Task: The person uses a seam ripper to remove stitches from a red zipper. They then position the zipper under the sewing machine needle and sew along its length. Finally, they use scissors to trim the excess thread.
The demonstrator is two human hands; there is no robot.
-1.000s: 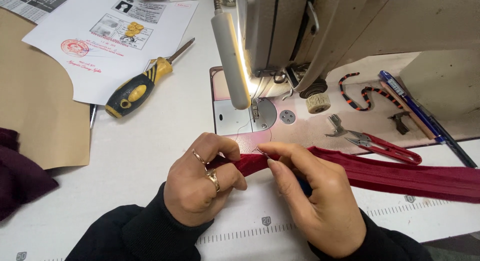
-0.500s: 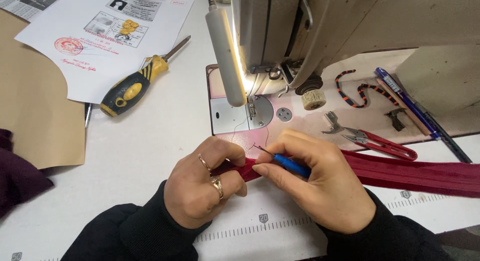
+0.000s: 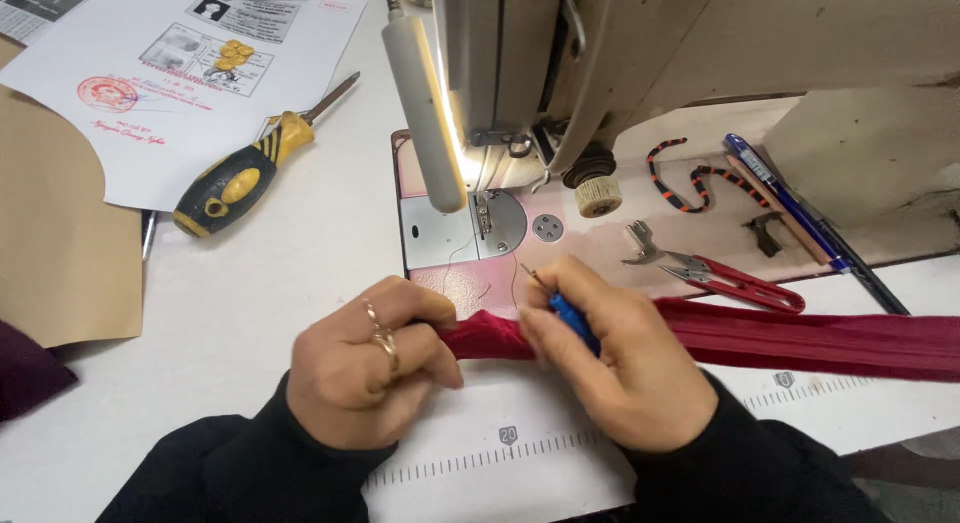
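Note:
A long strip of red fabric (image 3: 800,338) lies across the white table in front of the sewing machine (image 3: 560,73). My left hand (image 3: 365,368), with rings on two fingers, pinches the strip's left end. My right hand (image 3: 625,368) grips a small blue-handled tool (image 3: 572,318), its thin metal tip pointing up and left just above the fabric's end. Both hands meet just below the machine's metal needle plate (image 3: 450,233).
A yellow-and-black screwdriver (image 3: 235,178) lies on printed papers (image 3: 190,73) at the left. Red thread snips (image 3: 735,283), a striped cord (image 3: 690,178) and blue pens (image 3: 800,213) sit to the right of the needle. Brown paper (image 3: 55,243) covers the left edge. A ruler (image 3: 560,438) runs along the table's front.
My right hand has brought the blue tool up over the fabric's end, its tip now showing. The view has shifted slightly closer to the machine.

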